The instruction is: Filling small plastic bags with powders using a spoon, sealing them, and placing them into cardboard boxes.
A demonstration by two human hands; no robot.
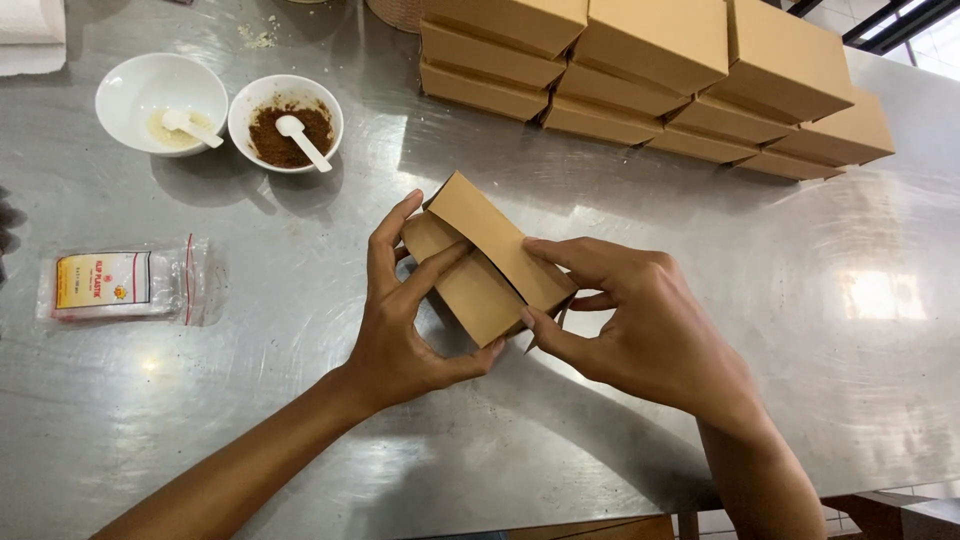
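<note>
both hands, left hand (400, 320) and right hand (640, 320), clamped on cardboard box (487, 262); long axis diagonal, upper-left to lower-right.

Both forearms come up from the bottom edge & converge on the brown cardboard box (487, 262). Left hand (405, 325) sits at the box's left end, palm turned in, fingers spread & curled over its top, thumb hooked under the near corner. Right hand (640, 325) sits at its right end, back facing up, index finger along the flap, thumb pinching the lower edge.
</note>
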